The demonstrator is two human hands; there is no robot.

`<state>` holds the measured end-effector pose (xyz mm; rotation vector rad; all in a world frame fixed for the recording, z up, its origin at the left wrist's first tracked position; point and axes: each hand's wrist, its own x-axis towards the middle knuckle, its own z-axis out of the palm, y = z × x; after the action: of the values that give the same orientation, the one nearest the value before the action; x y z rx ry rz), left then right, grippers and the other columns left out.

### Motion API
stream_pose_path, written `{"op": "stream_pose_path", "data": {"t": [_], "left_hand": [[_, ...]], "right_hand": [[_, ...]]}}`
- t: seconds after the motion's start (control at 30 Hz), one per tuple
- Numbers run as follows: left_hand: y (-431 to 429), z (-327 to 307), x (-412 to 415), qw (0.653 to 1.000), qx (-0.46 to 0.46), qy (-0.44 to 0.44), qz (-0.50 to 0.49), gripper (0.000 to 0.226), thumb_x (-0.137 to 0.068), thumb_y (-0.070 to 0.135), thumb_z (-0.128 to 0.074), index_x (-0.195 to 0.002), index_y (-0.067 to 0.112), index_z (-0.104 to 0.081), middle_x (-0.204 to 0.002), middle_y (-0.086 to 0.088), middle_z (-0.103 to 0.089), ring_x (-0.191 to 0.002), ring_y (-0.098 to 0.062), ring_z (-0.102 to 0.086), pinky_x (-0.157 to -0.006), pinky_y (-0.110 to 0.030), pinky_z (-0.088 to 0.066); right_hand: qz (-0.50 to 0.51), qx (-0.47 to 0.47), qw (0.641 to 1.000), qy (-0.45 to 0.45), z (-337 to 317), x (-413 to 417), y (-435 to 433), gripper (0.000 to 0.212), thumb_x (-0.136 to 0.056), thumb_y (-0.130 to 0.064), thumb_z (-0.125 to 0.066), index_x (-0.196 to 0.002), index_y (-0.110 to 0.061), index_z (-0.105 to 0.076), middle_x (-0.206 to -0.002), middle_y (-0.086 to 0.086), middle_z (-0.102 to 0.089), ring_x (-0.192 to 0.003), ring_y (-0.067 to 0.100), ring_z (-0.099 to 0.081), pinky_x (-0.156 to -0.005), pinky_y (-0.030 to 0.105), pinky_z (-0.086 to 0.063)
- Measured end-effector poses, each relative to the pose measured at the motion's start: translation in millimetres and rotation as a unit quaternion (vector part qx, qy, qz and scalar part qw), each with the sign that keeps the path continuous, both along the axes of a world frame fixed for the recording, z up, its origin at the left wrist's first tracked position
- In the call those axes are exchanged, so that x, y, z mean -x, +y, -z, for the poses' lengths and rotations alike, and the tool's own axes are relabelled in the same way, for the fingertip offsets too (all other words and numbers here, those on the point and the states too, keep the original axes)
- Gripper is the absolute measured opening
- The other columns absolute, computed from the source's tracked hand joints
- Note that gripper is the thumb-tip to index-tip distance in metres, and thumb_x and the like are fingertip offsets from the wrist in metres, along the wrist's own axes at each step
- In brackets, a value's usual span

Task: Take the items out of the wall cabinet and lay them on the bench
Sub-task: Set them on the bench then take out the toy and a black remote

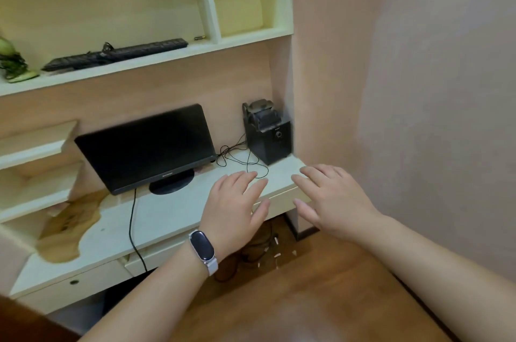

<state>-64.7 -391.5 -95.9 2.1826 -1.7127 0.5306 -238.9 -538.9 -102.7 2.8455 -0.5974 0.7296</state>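
Note:
A black keyboard point(117, 53) lies on the pale wall cabinet shelf point(156, 58) at the upper left. A small metallic item point(200, 38) rests near the shelf's divider, and a green ornament point(12, 62) stands at the shelf's far left. Below runs the white bench point(156, 219). My left hand point(234, 207), with a smartwatch on its wrist, hovers flat over the bench's right part, fingers apart and holding nothing. My right hand point(332, 202) is spread the same way beside it, over the bench's right end.
A black monitor point(145, 146) stands on the bench, its cable trailing over the front edge. A black speaker point(268, 135) with cables sits in the back right corner. The bench's left surface is peeled. A pink wall rises on the right; the wooden floor holds small scraps.

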Motion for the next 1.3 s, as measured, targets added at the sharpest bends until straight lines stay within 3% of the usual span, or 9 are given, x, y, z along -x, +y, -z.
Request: {"op": "stream_pose_path", "data": {"t": [0.43, 0.77, 1.07, 1.3], "left_hand": [[-84, -2, -136, 0.999, 0.043, -0.006, 0.018, 0.042, -0.091, 0.046, -0.046, -0.123, 0.025, -0.063, -0.125, 0.001, -0.063, -0.119, -0.021, -0.055, -0.101, -0.042, -0.041], [-159, -37, -271, 0.989, 0.127, -0.037, 0.064, 0.039, -0.089, 0.041, -0.051, -0.117, 0.018, -0.066, -0.12, -0.004, -0.064, -0.113, -0.028, -0.057, -0.098, -0.044, -0.042], [-229, -86, -309, 0.979, 0.17, -0.069, 0.089, 0.038, -0.089, 0.041, -0.054, -0.117, 0.018, -0.066, -0.123, -0.005, -0.063, -0.116, -0.029, -0.056, -0.1, -0.045, -0.041], [-293, -146, -314, 0.973, 0.196, -0.103, 0.065, 0.042, -0.087, 0.043, -0.053, -0.118, 0.017, -0.066, -0.122, -0.007, -0.064, -0.111, -0.028, -0.058, -0.096, -0.043, -0.042]], "right_hand": [[0.028, 0.04, 0.998, 0.031, -26, -135, -78, 0.049, -0.09, -0.049, -0.042, -0.122, -0.019, -0.065, -0.118, 0.001, -0.067, -0.11, 0.024, -0.06, -0.09, 0.038, -0.049], [0.043, 0.086, 0.995, -0.018, -66, -257, -146, 0.046, -0.089, -0.045, -0.046, -0.119, -0.014, -0.064, -0.116, 0.003, -0.065, -0.103, 0.027, -0.06, -0.082, 0.036, -0.044], [0.06, 0.116, 0.99, -0.047, -117, -292, -206, 0.049, -0.091, -0.047, -0.044, -0.123, -0.015, -0.063, -0.12, 0.004, -0.064, -0.11, 0.027, -0.058, -0.086, 0.035, -0.039], [0.026, 0.137, 0.984, -0.109, -184, -304, -278, 0.051, -0.09, -0.045, -0.042, -0.121, -0.011, -0.064, -0.119, 0.009, -0.065, -0.108, 0.032, -0.061, -0.086, 0.041, -0.049]]}}
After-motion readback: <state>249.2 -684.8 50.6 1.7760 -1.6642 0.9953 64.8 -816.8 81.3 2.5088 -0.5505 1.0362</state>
